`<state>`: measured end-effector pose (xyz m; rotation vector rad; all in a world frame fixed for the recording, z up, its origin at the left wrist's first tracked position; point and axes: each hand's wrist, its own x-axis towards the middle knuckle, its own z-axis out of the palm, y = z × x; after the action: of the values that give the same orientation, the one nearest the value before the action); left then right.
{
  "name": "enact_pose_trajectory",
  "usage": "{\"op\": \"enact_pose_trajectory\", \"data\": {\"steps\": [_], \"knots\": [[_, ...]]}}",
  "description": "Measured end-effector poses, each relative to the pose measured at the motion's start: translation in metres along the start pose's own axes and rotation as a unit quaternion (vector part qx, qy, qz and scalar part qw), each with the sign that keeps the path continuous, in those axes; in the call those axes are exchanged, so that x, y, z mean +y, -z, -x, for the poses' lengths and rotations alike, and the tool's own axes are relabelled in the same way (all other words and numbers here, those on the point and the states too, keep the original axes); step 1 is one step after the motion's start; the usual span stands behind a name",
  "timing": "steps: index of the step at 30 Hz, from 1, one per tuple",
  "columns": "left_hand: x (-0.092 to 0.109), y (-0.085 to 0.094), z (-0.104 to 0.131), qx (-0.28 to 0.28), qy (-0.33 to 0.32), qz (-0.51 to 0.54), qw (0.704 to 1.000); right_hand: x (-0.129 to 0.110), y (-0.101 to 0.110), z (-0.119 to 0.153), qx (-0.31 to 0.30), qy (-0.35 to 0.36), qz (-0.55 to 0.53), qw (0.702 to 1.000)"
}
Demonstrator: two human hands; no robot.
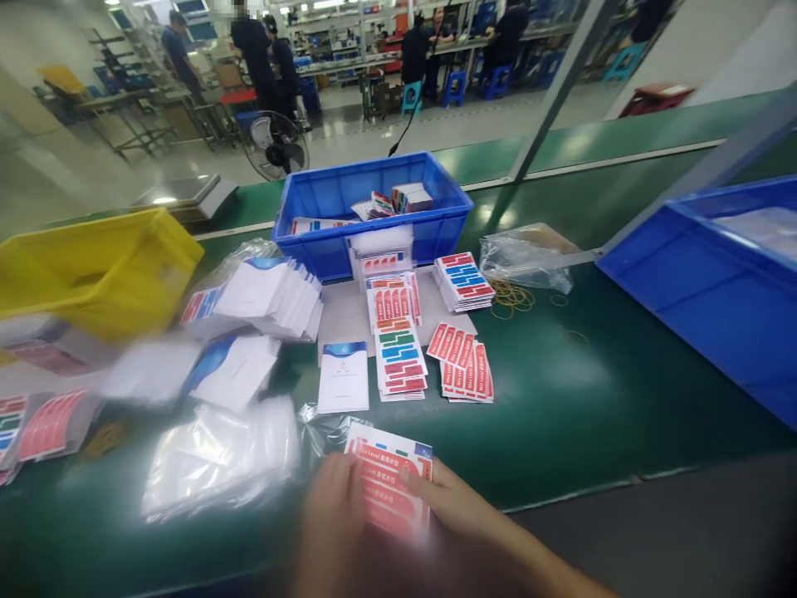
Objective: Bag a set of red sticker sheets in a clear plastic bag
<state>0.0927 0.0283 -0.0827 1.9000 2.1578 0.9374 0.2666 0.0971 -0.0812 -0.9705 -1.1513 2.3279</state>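
Left hand [333, 498] (blurred) and right hand [452, 498] grip opposite sides of a stack of red-and-white printed label sheets [389, 490] at the near side of the green bench [560, 432]; right thumb lies across its face, presumably keeping edges aligned. Farther off, a white-and-blue paper booklet [344, 378] and multicoloured label sheets [400, 353] lie separately, likely for easy pickup.

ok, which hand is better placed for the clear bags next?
Left, probably: the left hand is nearer the clear bags. The right hand, farther off, holds the red-label sheets and could likely manage them alone.
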Motion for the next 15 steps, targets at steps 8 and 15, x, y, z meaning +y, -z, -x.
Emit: {"op": "enact_pose_trajectory", "data": {"steps": [8,15], "knots": [[0.009,0.003,0.002,-0.007,0.026,0.087,0.996,-0.012,-0.01,-0.001,-0.015,0.065,0.067,0.996],[0.02,0.012,-0.004,0.018,0.109,0.171,0.979,-0.015,0.005,-0.006,-0.026,0.073,0.084,0.993]]}}
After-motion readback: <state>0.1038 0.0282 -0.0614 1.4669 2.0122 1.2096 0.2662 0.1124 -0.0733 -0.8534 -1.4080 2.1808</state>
